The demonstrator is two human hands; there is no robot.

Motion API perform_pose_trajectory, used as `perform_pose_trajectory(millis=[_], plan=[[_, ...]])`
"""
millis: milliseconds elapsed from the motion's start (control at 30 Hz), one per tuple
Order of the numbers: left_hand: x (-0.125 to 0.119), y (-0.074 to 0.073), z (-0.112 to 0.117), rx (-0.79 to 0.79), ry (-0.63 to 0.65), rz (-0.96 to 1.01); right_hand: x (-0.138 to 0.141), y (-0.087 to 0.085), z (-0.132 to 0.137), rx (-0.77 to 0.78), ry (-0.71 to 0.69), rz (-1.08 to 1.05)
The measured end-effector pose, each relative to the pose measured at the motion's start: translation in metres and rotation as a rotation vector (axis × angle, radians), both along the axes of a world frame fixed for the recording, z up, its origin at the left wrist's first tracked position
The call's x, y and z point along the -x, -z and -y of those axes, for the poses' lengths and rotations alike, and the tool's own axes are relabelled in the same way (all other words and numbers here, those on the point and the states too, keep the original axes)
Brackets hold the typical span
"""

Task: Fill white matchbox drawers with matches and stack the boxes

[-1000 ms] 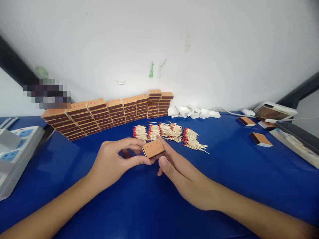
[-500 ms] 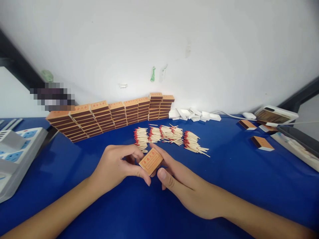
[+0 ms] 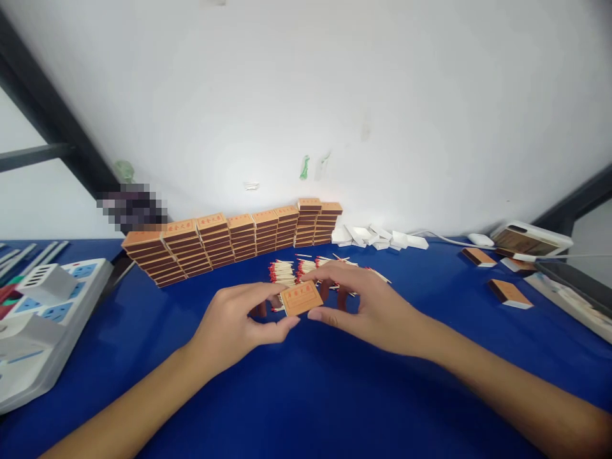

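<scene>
Both hands meet over the middle of the blue table (image 3: 430, 382) and hold one orange matchbox (image 3: 301, 298) between them. My left hand (image 3: 234, 325) pinches its left end with thumb and fingers. My right hand (image 3: 368, 306) grips its right end, fingers curled over the top. Just behind the hands lie piles of loose red-tipped matches (image 3: 287, 273), partly hidden by my right hand.
A long row of stacked orange matchboxes (image 3: 229, 239) lines the wall. White inner trays (image 3: 377, 236) lie to its right. Single matchboxes (image 3: 509, 293) and a phone (image 3: 530, 234) sit at far right. A white power strip (image 3: 43, 319) stands at the left edge.
The view has tilted up and shifted left. My right hand has turned over, from palm-up under the matchbox to fingers arched over its right end. The box is now level.
</scene>
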State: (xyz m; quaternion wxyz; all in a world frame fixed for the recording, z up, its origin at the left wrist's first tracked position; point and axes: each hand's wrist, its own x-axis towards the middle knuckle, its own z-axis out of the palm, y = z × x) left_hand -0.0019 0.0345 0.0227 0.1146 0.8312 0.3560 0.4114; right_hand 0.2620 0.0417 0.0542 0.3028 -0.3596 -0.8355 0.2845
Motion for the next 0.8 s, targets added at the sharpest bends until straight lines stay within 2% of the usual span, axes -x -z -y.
perform_pose_trajectory(millis=[100, 167, 233, 367, 500, 800], plan=[[0.004, -0.001, -0.004, 0.004, -0.204, 0.042, 0.008, -0.02, -0.03, -0.225, -0.038, 0.14], [0.006, -0.003, -0.006, 0.028, -0.339, 0.046, 0.02, -0.03, -0.057, -0.391, 0.02, 0.138], [0.008, -0.003, -0.008, 0.068, -0.397, 0.013, 0.036, -0.038, -0.084, -0.48, 0.11, 0.124], [0.01, 0.001, -0.013, 0.106, -0.406, -0.056, 0.076, -0.046, -0.126, -0.496, 0.149, 0.148], [0.017, 0.003, -0.019, 0.116, -0.436, -0.015, 0.104, -0.045, -0.147, -0.457, 0.118, 0.221], [0.042, -0.006, -0.043, 0.214, -0.417, 0.197, 0.117, -0.041, -0.16, -0.42, 0.034, 0.328]])
